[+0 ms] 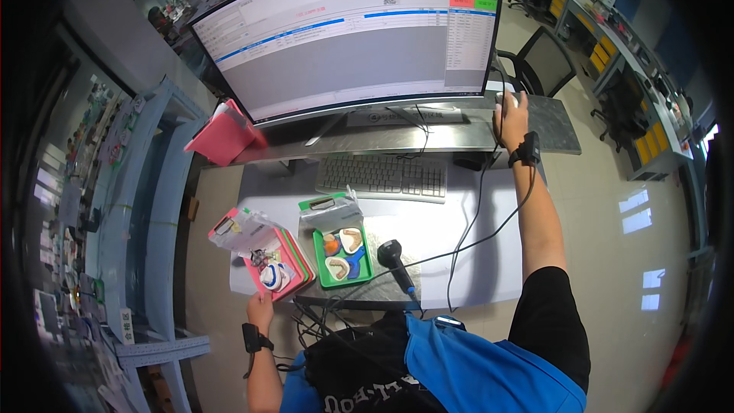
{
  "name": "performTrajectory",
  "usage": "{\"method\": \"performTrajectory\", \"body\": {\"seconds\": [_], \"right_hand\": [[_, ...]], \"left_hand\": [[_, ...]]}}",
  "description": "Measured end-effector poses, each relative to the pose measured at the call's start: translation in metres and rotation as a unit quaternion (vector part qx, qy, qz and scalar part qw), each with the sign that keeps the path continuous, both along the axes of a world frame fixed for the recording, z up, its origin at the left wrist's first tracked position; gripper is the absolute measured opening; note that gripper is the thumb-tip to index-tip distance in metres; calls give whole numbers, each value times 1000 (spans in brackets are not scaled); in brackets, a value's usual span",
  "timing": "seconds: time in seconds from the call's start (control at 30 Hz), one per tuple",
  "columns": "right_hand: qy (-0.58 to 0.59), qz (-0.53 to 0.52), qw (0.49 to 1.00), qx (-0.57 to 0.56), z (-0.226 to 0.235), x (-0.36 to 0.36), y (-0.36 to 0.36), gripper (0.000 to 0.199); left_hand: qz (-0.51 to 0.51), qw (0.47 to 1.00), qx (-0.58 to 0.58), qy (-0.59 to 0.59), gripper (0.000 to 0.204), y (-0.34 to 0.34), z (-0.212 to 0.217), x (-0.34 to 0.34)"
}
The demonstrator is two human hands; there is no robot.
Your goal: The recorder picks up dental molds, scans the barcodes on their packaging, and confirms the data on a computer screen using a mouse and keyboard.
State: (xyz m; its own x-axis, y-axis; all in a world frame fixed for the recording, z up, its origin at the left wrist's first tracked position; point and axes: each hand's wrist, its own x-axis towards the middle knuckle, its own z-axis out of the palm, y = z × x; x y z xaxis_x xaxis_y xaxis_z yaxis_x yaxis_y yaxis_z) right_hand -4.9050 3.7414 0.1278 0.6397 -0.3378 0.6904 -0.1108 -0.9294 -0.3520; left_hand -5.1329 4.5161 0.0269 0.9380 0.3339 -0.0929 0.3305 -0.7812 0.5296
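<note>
At the far right, my right hand (514,118) rests on a computer mouse (500,98) on the metal shelf, its fingers curled over it and mostly covering it. My left hand (261,308) is closed at the near corner of a pink tray (294,284), which tops a stack of trays. In that tray are a white and blue dental piece (274,277), small bagged items and a clipped paper. Beside it, a green tray (329,284) holds cream dental models (351,240), a blue piece (355,261) and an orange-brown round piece (331,245).
A large monitor (344,53) stands on the metal shelf (321,141), near a pink bin (222,136). Below lie a keyboard (382,176) and a black handheld scanner (394,260). Loose cables cross the desk. An office chair (543,65) stands behind the right side.
</note>
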Motion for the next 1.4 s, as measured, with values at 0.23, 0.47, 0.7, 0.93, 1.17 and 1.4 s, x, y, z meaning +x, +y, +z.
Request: {"method": "performTrajectory", "body": {"seconds": [0.23, 0.47, 0.7, 0.93, 1.17, 1.4], "right_hand": [[-266, -26, 962, 56, 38, -56, 64, 33], [52, 385, 889, 242, 15, -151, 327, 22], [450, 374, 804, 108, -45, -150, 507, 55], [473, 350, 809, 5, -97, -147, 543, 49], [374, 371, 846, 84, -115, -163, 538, 46], [330, 251, 888, 199, -40, -208, 491, 45]], "left_hand": [[-98, 995, 23, 10, 48, 11, 7, 19], [-68, 983, -116, -125, 40, 12, 8, 7], [-28, 976, -157, -150, 34, 54, 66, -33], [26, 988, -108, -107, 33, 120, 68, -96], [20, 989, -117, -89, 33, 143, 47, -100], [-53, 985, -136, -88, 36, 121, 48, -51]]}}
